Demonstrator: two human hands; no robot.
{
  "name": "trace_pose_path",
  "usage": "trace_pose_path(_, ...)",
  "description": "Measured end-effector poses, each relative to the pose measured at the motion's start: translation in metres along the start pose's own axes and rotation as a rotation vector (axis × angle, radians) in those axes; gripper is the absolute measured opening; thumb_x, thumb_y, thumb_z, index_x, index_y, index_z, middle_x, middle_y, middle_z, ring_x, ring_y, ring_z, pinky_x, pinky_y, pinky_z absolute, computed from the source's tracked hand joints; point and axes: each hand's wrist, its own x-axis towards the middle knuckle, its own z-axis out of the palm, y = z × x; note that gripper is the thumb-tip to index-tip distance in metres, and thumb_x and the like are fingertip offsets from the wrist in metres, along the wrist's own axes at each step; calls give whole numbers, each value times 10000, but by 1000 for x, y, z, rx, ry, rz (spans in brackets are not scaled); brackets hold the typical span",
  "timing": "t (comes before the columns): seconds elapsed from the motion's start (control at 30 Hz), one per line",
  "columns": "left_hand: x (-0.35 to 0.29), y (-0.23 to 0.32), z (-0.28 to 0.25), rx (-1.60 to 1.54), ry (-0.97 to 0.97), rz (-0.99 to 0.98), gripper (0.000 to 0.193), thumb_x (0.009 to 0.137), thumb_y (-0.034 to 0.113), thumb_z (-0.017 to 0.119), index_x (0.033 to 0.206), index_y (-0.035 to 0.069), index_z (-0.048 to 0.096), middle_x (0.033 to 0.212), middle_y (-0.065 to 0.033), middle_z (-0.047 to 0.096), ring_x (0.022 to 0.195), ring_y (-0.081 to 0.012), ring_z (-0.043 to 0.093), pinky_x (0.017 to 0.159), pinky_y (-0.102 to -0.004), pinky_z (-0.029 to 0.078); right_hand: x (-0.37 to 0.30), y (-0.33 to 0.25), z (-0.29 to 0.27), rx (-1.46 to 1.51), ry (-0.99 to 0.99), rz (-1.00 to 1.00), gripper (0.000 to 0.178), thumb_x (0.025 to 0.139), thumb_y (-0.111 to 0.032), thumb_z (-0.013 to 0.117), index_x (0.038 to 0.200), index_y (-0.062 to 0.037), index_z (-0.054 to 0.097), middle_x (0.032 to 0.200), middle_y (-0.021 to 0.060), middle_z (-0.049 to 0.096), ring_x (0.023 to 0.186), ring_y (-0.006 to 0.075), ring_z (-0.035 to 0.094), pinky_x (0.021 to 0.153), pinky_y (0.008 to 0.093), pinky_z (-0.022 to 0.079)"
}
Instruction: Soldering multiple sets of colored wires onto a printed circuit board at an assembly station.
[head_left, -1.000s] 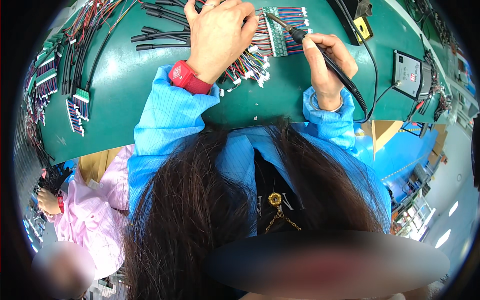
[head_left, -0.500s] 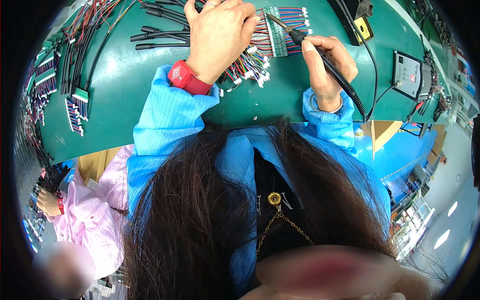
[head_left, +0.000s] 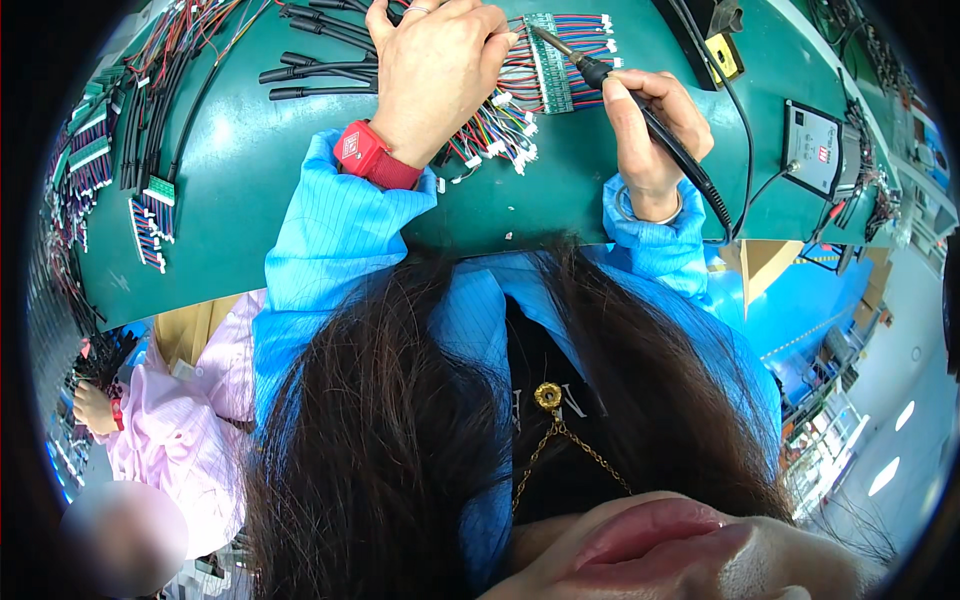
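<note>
Barely moved, the green board (head_left: 551,78) carries red-and-blue wires (head_left: 582,18).

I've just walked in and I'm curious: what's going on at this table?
Someone in blue sleeves holds a soldering iron in the right hand, its tip at a strip of green circuit board; whether it touches is hard to tell. The left hand is just left of the board, near its red and dark wires. Black cables lie farther left on the green table.
</note>
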Motion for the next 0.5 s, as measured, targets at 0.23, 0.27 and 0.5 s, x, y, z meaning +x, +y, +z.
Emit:
trace_pose_path(0.23, -1, -3, -2, -33, -13, -12, 89, 823, 178, 677, 806, 92, 669, 858, -55, 641, 1052, -257, 587, 962, -566, 322, -1, -2, 0, 11, 21, -10, 78, 744, 6, 740, 799, 20, 687, 668, 77, 635, 555, 113, 582, 519, 229, 440)
trace_pose_path(0.27, -1, -4, -2, -55, -20, -18, 94, 827, 184, 676, 811, 92, 672, 858, -55, 643, 1059, -257, 587, 965, -571, 318, -1, -1, -1, 8, 32, -27, 78, 743, 7, 739, 797, 21, 684, 665, 77, 633, 553, 112, 578, 517, 227, 437)
trace_pose_path(0.5, -1, -2, -4, -9, -37, -2, 98, 835, 195, 673, 822, 99, 684, 862, -43, 652, 1069, -254, 587, 968, -574, 311, -1, -1, -1, 6, 14, -37, 82, 739, 4, 739, 795, 20, 681, 657, 75, 630, 547, 111, 574, 513, 228, 434)
